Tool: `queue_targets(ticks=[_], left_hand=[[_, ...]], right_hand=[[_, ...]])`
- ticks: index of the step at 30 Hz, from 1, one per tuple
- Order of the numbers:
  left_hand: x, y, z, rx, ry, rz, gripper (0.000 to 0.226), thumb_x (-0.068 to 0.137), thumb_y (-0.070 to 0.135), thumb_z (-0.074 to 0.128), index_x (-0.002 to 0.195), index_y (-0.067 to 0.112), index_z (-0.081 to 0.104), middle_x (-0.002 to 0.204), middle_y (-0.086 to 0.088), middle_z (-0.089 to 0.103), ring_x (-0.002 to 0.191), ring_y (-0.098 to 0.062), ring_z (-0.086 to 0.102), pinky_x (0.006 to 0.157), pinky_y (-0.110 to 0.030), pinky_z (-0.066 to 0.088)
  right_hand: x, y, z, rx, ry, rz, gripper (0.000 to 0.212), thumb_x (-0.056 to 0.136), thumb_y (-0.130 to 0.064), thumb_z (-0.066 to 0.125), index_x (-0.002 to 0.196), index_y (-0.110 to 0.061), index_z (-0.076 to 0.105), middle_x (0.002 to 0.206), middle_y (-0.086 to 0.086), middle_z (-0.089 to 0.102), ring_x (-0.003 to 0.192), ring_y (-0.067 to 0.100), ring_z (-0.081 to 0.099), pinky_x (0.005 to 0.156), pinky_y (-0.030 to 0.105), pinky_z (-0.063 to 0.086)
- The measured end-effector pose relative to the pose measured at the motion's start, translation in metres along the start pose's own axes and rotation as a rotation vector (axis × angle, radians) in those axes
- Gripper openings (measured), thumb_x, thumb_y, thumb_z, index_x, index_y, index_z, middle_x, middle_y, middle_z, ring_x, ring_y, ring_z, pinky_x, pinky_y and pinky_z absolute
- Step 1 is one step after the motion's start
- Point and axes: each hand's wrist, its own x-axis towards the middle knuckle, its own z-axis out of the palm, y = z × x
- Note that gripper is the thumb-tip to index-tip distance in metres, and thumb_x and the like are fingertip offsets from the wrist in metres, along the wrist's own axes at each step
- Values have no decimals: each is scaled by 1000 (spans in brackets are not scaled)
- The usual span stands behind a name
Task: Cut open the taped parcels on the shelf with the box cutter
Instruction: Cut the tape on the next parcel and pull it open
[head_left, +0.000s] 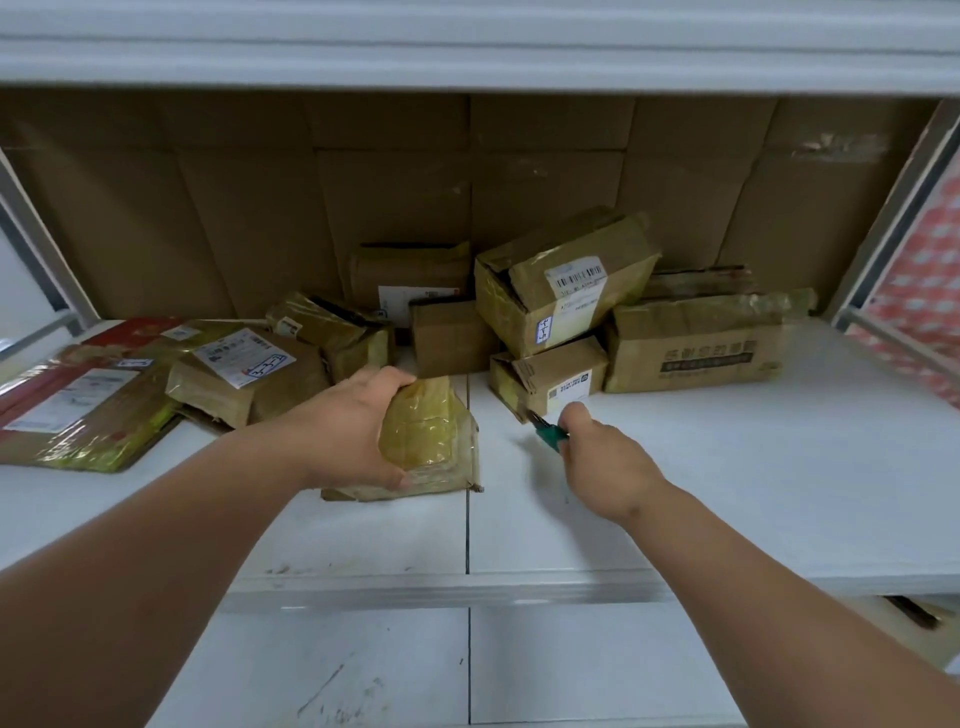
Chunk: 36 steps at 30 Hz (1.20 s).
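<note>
A small parcel wrapped in yellowish tape (426, 441) lies at the middle of the white shelf (753, 467). My left hand (345, 426) grips it from the left, fingers over its top edge and thumb at its near side. To its right my right hand (602, 457) holds a green box cutter (548, 430), whose tip points up-left toward a small cardboard box (550, 376). The cutter is a little apart from the taped parcel.
Several taped cardboard parcels are piled at the back, one large box (566, 280) tilted on others. Flat packages (78, 405) lie at the left. A cardboard sheet (234, 197) lines the back. A shelf board (467, 57) hangs overhead and metal uprights (883, 218) stand at the sides.
</note>
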Motion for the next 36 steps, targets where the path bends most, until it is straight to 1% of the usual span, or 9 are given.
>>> queue_targets(ticks=[2, 5, 9, 13, 16, 20, 26, 29, 36], left_hand=[[-2, 4, 2, 11, 42, -3, 109, 59, 52, 86, 145, 36, 22, 143, 10, 36, 123, -15, 43, 108, -39, 37], [-4, 7, 2, 112, 67, -11, 106, 61, 57, 83, 145, 37, 22, 145, 11, 37, 129, -18, 43, 117, -51, 20], [-9, 7, 2, 109, 72, -10, 110, 61, 57, 83, 149, 38, 19, 147, 11, 36, 130, -19, 41, 115, -47, 27], [-11, 7, 2, 86, 92, -9, 112, 59, 56, 85, 149, 38, 21, 147, 11, 37, 130, -18, 42, 113, -43, 32], [-11, 7, 3, 100, 99, -8, 112, 60, 57, 84, 149, 37, 21, 148, 10, 38, 130, -18, 42, 113, -43, 32], [-11, 5, 3, 120, 99, 2, 111, 61, 59, 83, 150, 36, 21, 150, 9, 37, 133, -18, 40, 116, -45, 27], [-9, 3, 3, 100, 97, 5, 111, 60, 61, 82, 150, 36, 21, 149, 9, 37, 134, -16, 39, 117, -48, 25], [-7, 1, 3, 111, 95, 11, 112, 60, 63, 81, 150, 37, 21, 151, 9, 36, 136, -16, 37, 118, -49, 23], [-7, -1, 4, 100, 106, 31, 111, 60, 64, 80, 150, 36, 23, 151, 11, 37, 137, -15, 35, 118, -50, 20]], right_hand=[[-4, -11, -4, 145, -14, 2, 5, 101, -21, 33, 106, -19, 35, 89, 11, 59, 78, 34, 58, 65, 39, 45], [-10, -31, -13, 449, -113, 12, 9, 104, -25, 31, 101, -23, 39, 93, 11, 63, 70, 25, 67, 60, 33, 51], [-16, -50, -19, 719, -219, 47, 9, 101, -25, 41, 96, -23, 49, 88, 9, 66, 55, 18, 64, 54, 28, 49], [-19, -58, -22, 731, -223, -18, 11, 89, -36, 62, 91, -30, 53, 94, 6, 64, 60, 16, 63, 58, 32, 52], [-21, -59, -23, 743, -211, -39, 10, 89, -35, 66, 93, -30, 58, 93, 5, 65, 59, 12, 62, 57, 27, 52], [-21, -57, -25, 844, -193, -3, 13, 99, -31, 55, 96, -22, 64, 77, 3, 62, 56, 12, 59, 57, 26, 49], [-25, -60, -25, 967, -235, -6, 28, 106, -23, 37, 106, -4, 57, 78, 7, 63, 58, 18, 56, 54, 31, 46], [-24, -62, -24, 967, -241, -26, 29, 108, -22, 33, 110, -1, 53, 77, 11, 67, 56, 21, 60, 53, 30, 49], [-18, -62, -25, 994, -303, -43, 31, 109, -23, 28, 96, -4, 48, 72, 16, 70, 54, 28, 64, 50, 29, 51]])
